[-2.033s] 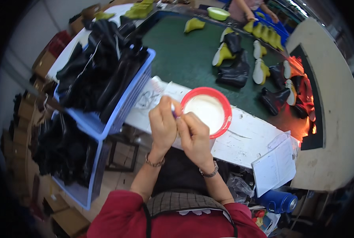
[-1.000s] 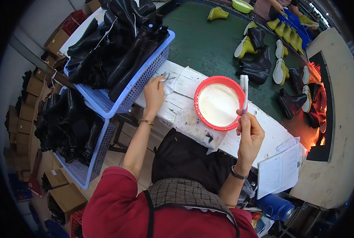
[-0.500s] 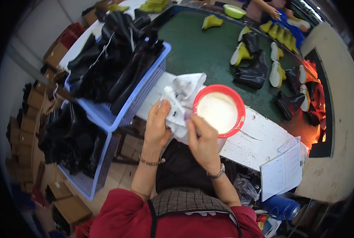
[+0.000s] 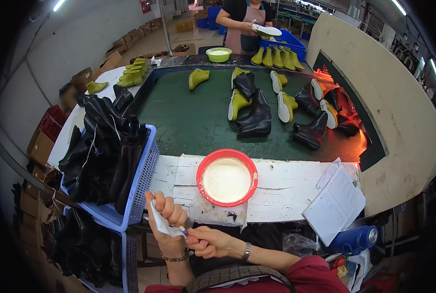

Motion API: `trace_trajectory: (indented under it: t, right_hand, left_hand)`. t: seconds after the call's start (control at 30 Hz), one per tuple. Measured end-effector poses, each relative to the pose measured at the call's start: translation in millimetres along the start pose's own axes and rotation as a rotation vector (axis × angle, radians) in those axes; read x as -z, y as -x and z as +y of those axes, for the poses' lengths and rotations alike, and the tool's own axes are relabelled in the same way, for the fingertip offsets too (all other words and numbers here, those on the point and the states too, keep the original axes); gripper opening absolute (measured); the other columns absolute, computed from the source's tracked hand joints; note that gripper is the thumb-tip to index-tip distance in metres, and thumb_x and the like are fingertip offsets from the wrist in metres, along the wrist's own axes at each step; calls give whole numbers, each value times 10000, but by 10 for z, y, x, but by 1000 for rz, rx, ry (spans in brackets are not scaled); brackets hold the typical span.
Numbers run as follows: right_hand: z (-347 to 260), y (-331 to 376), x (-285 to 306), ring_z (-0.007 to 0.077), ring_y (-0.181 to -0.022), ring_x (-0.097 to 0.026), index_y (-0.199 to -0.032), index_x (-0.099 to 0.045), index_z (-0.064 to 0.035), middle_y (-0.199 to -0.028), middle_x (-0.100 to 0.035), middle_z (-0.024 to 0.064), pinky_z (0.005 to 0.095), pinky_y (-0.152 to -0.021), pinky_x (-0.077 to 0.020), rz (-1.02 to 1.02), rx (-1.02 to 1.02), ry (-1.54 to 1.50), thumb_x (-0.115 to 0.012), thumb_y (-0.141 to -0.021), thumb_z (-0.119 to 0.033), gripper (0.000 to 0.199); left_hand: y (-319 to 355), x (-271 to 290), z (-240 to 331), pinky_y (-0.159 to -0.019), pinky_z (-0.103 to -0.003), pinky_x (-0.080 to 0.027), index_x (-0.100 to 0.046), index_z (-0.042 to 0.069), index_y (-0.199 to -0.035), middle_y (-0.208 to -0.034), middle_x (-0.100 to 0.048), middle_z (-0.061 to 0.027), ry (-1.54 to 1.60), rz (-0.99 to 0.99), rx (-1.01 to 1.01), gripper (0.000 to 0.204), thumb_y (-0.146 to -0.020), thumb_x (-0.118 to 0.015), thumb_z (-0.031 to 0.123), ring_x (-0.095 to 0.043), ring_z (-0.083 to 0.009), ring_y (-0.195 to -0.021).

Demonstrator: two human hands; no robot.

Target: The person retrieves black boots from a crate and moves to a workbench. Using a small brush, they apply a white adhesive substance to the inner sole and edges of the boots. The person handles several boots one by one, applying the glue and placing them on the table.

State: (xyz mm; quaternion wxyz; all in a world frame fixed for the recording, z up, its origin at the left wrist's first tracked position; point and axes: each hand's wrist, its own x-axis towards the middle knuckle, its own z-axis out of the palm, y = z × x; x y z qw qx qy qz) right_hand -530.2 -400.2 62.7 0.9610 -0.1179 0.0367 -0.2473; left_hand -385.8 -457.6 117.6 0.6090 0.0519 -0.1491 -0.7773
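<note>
My left hand (image 4: pixel 168 215) grips a small white cloth (image 4: pixel 159 222) in front of my chest, below the table edge. My right hand (image 4: pixel 209 241) meets it from the right, pinching a thin brush (image 4: pixel 183 228) whose tip is wrapped in the cloth. Just above the hands, a red bowl (image 4: pixel 211 161) of white glue sits on the white paper-covered table edge (image 4: pixel 286 188), with a stained rag (image 4: pixel 217 213) hanging below it.
A blue basket (image 4: pixel 139 188) of black boot uppers stands at my left, another below it. Black and yellow boots (image 4: pixel 257 115) lie on the green conveyor (image 4: pixel 188 117). A paper pad (image 4: pixel 336 202) lies at right, with a blue bottle (image 4: pixel 352 239) below it. Another person (image 4: pixel 245 19) works at the far end.
My hands have dropped from beside the bowl to below the table edge. The cloth is now bunched small in my left hand around the brush tip.
</note>
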Motion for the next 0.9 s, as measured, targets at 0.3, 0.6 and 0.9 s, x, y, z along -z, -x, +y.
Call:
trace_trajectory:
  t: [0.3, 0.6, 0.9]
  right_hand:
    - [75, 135, -204, 417, -581, -575, -917, -496, -48, -630, -553, 191, 472, -512, -431, 684, 694, 1632, -559, -1030, -253, 242]
    - [-327, 990, -62, 66, -512, -448, -1007, -605, -31, -649, -491, -23, 241, -472, -377, 976, 660, 950, -461, -1068, -208, 237]
    - [-660, 982, -72, 39, -496, -366, -1131, -544, -40, -683, -444, -21, 197, -429, -262, 690, 973, 554, -449, -1094, -261, 244]
  left_hand:
    - [-107, 35, -17, -368, -255, -227, -386, 137, -776, -560, -288, 28, -274, 4, -221, 467, -1115, -268, 436, -210, -89, -415]
    - [-667, 117, 461, -703, -284, -466, -615, -25, -960, -829, -585, -52, -1756, 345, -1271, 226, -1033, -486, 146, -542, -122, -745]
    - [-955, 1264, 204, -983, -450, -419, -661, 92, -1287, -1182, -614, -143, -2480, 235, -381, 399, -978, -628, 344, -552, -302, -1103]
